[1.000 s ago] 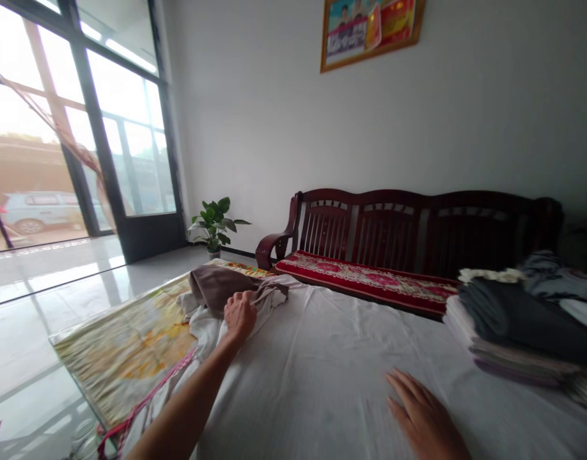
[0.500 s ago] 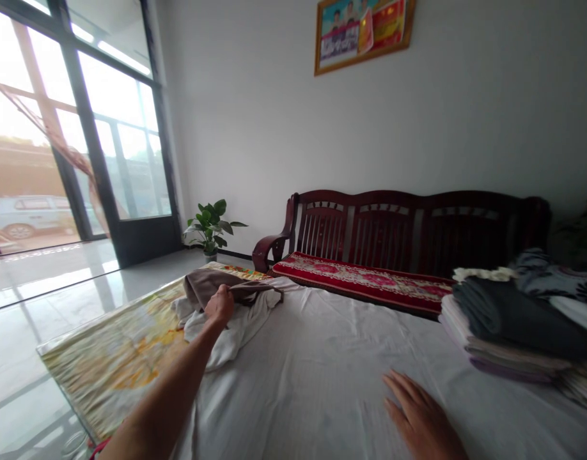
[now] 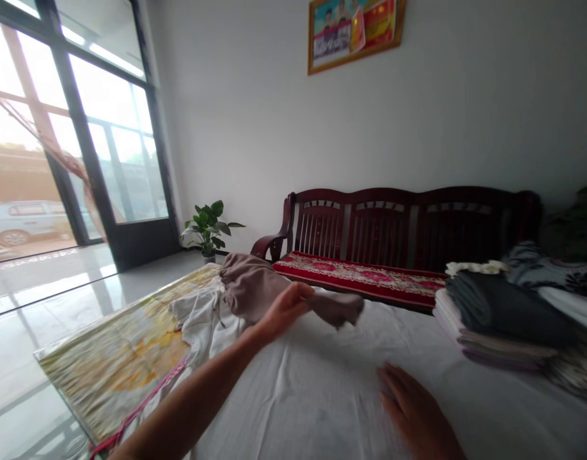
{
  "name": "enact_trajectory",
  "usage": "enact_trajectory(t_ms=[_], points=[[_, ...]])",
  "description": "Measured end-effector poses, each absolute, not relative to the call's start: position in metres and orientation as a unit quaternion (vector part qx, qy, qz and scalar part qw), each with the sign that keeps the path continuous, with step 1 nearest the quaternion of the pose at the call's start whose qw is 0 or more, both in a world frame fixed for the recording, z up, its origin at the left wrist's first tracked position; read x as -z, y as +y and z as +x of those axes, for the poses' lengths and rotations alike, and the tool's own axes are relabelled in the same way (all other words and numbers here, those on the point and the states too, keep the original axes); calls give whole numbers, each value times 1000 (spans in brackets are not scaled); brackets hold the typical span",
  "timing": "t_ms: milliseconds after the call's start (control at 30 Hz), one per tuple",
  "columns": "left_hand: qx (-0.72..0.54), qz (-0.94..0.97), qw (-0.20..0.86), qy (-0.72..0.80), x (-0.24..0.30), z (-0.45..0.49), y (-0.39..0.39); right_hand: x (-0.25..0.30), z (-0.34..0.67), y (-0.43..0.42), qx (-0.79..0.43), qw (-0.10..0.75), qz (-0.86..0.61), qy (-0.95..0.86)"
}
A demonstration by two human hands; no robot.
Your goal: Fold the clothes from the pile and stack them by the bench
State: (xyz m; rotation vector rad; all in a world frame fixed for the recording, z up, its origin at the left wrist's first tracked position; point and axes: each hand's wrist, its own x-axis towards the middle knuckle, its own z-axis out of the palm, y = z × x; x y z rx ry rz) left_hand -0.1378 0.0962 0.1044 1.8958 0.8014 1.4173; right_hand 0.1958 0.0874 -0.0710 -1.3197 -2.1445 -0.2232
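Note:
My left hand (image 3: pixel 289 305) is closed around a taupe garment (image 3: pixel 255 287) with a gathered edge like an elastic waistband. One end of the garment sticks out past my fingers to the right, held just above a white sheet (image 3: pixel 313 396). Its wider gathered part spreads out to the left, over a crumpled white garment (image 3: pixel 202 319). My right hand (image 3: pixel 413 409) rests low on the sheet with its fingers stretched out, holding nothing.
A stack of folded clothes (image 3: pixel 509 319) stands on the right side of the sheet. To the left lies a yellow floral cloth (image 3: pixel 121 345) at the table's edge. Behind are a dark wooden bench (image 3: pixel 380 223) and a potted plant (image 3: pixel 210 227).
My left hand has moved right, drawing the taupe garment off the white garment and spreading it lengthwise. My right hand stays nearly in place. The view has shifted slightly.

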Motion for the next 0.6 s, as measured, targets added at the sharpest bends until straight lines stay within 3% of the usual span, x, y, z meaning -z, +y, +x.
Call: enact_trajectory(t_ms=[100, 233, 367, 600], points=[[-395, 804, 316, 313, -80, -124, 79, 61, 193, 82, 68, 313, -491, -810], [-436, 713, 133, 533, -65, -149, 93, 54, 189, 77, 37, 322, -481, -815], [-453, 569, 37, 686, -59, -190, 115, 59, 189, 79, 38, 334, -483, -809], [-468, 435, 65, 767, -41, -241, 135, 41, 184, 68, -16, 322, -500, -804]])
